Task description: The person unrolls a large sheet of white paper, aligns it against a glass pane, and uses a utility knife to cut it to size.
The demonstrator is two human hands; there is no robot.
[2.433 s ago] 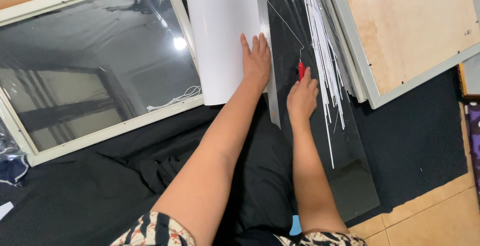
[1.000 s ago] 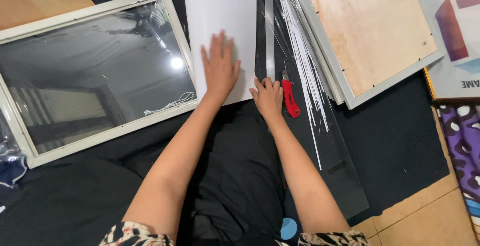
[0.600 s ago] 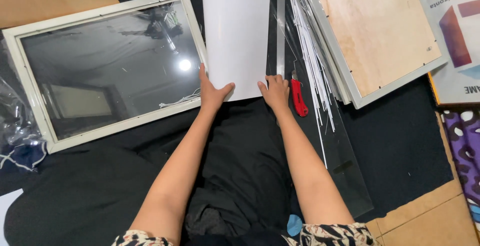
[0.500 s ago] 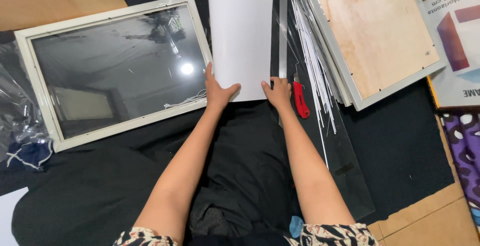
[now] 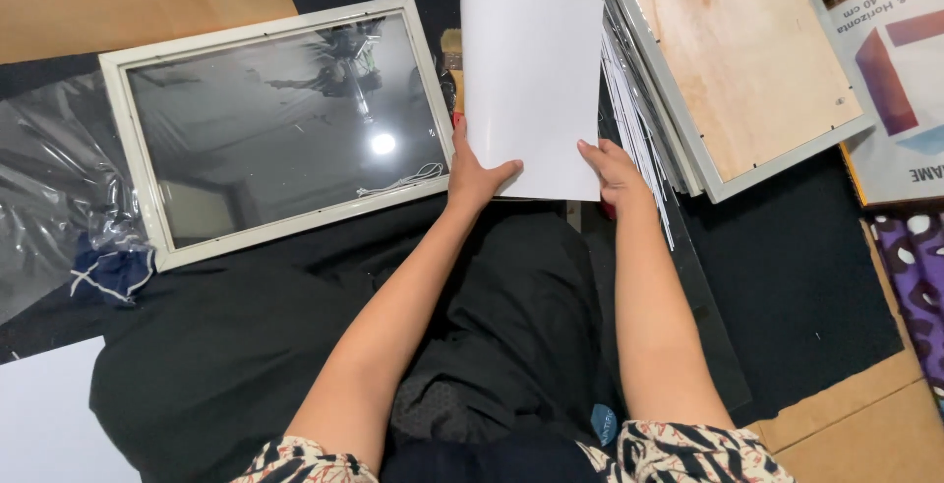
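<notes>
Both of your hands are on one white sheet [image 5: 531, 80], which you hold up in front of you by its near edge, its far end curling slightly toward the top of the view. Your left hand [image 5: 475, 176] pinches the lower left corner, thumb laid across the front face and fingers behind it. Your right hand [image 5: 614, 170] grips the lower right corner, with fingers closed over the sheet's edge. The sheet hangs above the dark cloth [image 5: 246, 345] that covers the work surface and your lap. Just to its left lies a white picture frame [image 5: 128, 149] with a reflective glass pane, face up; a loop of white cord [image 5: 403, 181] rests on the glass near the frame's lower right corner. To the sheet's right, a bundle of thin white strips [image 5: 644, 139] lies alongside a second frame [image 5: 718, 60] turned face down, showing its plywood backing. A sliver of red shows just under your right hand; what it is cannot be told. Crumpled clear plastic wrap [image 5: 49, 208] sits at the far left, and a printed poster [image 5: 900, 60] lies at the far right.
</notes>
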